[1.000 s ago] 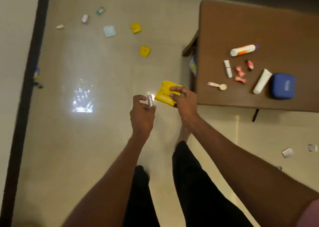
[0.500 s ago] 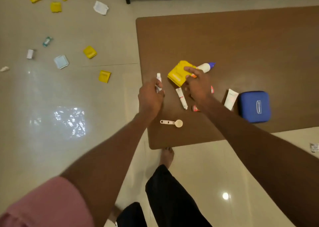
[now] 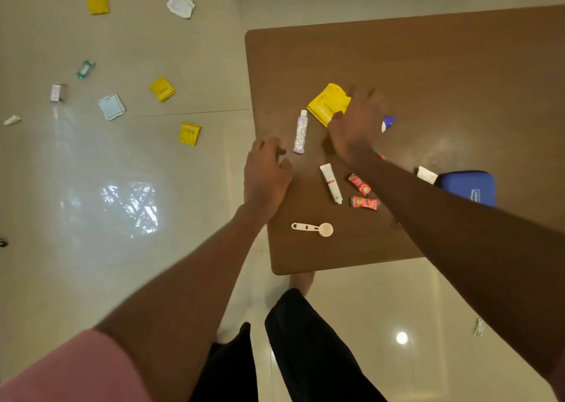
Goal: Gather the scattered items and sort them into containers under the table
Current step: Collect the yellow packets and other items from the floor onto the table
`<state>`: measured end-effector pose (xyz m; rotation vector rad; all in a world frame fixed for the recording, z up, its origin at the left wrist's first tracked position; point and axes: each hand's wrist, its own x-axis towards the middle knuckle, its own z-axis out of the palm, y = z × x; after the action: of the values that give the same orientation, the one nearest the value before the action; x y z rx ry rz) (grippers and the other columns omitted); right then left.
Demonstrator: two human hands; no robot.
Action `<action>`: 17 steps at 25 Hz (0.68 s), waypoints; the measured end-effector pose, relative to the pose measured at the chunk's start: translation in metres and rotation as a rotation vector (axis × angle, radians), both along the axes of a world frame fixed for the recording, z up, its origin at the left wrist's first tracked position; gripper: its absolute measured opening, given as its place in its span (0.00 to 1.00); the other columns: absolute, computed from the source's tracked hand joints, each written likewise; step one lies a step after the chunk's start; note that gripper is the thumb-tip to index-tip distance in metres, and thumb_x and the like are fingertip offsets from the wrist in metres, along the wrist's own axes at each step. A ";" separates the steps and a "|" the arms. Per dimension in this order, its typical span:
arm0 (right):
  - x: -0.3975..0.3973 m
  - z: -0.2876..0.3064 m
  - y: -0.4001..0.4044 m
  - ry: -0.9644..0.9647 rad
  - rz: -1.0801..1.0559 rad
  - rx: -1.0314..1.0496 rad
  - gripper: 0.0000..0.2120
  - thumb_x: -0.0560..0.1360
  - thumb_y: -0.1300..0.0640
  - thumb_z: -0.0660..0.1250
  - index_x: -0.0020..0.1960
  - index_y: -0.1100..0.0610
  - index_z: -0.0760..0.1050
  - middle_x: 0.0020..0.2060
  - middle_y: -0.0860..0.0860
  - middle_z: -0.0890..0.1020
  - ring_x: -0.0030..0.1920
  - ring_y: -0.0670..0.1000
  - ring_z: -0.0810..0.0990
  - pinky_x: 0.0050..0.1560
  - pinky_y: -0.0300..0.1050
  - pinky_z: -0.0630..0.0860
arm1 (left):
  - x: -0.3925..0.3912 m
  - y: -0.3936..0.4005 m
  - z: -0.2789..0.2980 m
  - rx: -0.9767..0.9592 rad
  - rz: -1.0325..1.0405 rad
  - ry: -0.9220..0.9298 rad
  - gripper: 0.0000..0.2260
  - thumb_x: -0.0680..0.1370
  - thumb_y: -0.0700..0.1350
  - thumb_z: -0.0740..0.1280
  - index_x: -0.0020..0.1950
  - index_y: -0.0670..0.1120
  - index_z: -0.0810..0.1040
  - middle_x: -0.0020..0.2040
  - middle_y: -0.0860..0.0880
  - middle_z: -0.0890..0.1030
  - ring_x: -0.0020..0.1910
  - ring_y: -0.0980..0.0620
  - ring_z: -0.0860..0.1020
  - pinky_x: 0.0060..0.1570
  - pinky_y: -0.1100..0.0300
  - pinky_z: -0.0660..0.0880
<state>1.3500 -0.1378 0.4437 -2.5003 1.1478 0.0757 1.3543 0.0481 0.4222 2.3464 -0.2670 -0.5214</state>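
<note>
Brown wood makes up the desk (image 3: 428, 65), whose near corner sits just beyond the person's black-trousered legs. Nearest on it lies a cream measuring scoop (image 3: 313, 228); at about 1 o'clock from the scoop are two red sachets (image 3: 362, 193) and a white tube with a red band (image 3: 331, 183), all lying flat and apart from one another. The left hand (image 3: 266, 178) hovers over the desk's left edge, fingers loosely curled and holding nothing. A pale lilac tube (image 3: 300, 132) lies just beyond it at 1 o'clock, not touched. The right hand (image 3: 356, 126) is blurred, its fingers spread, and seems to hold nothing; its edge meets or overlaps the yellow packet (image 3: 328, 104) lying on the desk at its 10 o'clock. A purple-capped bottle (image 3: 387, 123) shows beside this hand at 3 o'clock, and a blue zip case (image 3: 467, 187) with a white tube (image 3: 426, 175) sits past the right forearm. Far off on the floor (image 3: 91, 218), around 10 o'clock, are scattered yellow packets (image 3: 162, 89), a pale blue square pack (image 3: 112, 107) and a white pouch (image 3: 180, 4).
</note>
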 end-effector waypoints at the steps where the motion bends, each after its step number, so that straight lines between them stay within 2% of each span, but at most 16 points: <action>1: -0.002 0.006 0.011 -0.053 0.012 0.004 0.21 0.75 0.60 0.63 0.67 0.57 0.72 0.65 0.59 0.72 0.65 0.61 0.71 0.60 0.51 0.68 | -0.005 0.016 0.003 0.009 0.032 -0.011 0.08 0.78 0.43 0.68 0.57 0.50 0.78 0.53 0.50 0.76 0.52 0.49 0.77 0.49 0.53 0.76; 4: -0.002 0.020 0.067 -0.214 0.145 -0.055 0.17 0.74 0.59 0.62 0.62 0.59 0.75 0.61 0.60 0.75 0.58 0.63 0.74 0.56 0.55 0.71 | -0.019 0.081 0.015 0.086 0.114 -0.021 0.08 0.81 0.45 0.66 0.60 0.52 0.77 0.56 0.52 0.76 0.57 0.50 0.75 0.47 0.56 0.75; 7: 0.003 0.023 0.142 -0.224 0.365 -0.113 0.15 0.73 0.61 0.62 0.59 0.57 0.76 0.56 0.59 0.78 0.55 0.60 0.74 0.58 0.54 0.68 | -0.023 0.150 0.024 0.167 0.162 -0.006 0.09 0.82 0.47 0.64 0.62 0.52 0.77 0.58 0.53 0.75 0.59 0.51 0.73 0.46 0.56 0.75; 9: 0.012 0.026 0.210 -0.242 0.441 0.001 0.15 0.75 0.61 0.62 0.60 0.55 0.77 0.57 0.56 0.78 0.57 0.56 0.73 0.60 0.50 0.68 | -0.013 0.210 0.028 0.206 0.225 0.026 0.09 0.83 0.48 0.64 0.63 0.52 0.76 0.60 0.53 0.75 0.60 0.51 0.73 0.48 0.55 0.77; 13: 0.039 0.025 0.344 -0.181 0.515 0.188 0.13 0.77 0.60 0.65 0.60 0.51 0.77 0.59 0.50 0.77 0.58 0.55 0.77 0.52 0.48 0.74 | 0.010 0.344 0.037 0.240 0.381 0.064 0.10 0.83 0.50 0.61 0.63 0.54 0.76 0.61 0.54 0.75 0.60 0.52 0.73 0.51 0.51 0.77; 17: 0.075 0.029 0.453 -0.136 0.606 0.309 0.12 0.79 0.59 0.65 0.60 0.48 0.76 0.57 0.46 0.77 0.56 0.53 0.77 0.48 0.45 0.71 | 0.033 0.471 0.038 0.276 0.568 0.117 0.10 0.83 0.50 0.62 0.62 0.51 0.77 0.60 0.52 0.76 0.62 0.50 0.73 0.54 0.49 0.77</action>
<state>1.4250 0.3153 0.4724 -2.4308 0.2693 0.2223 1.3878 0.5194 0.4604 2.4904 0.5456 -0.4276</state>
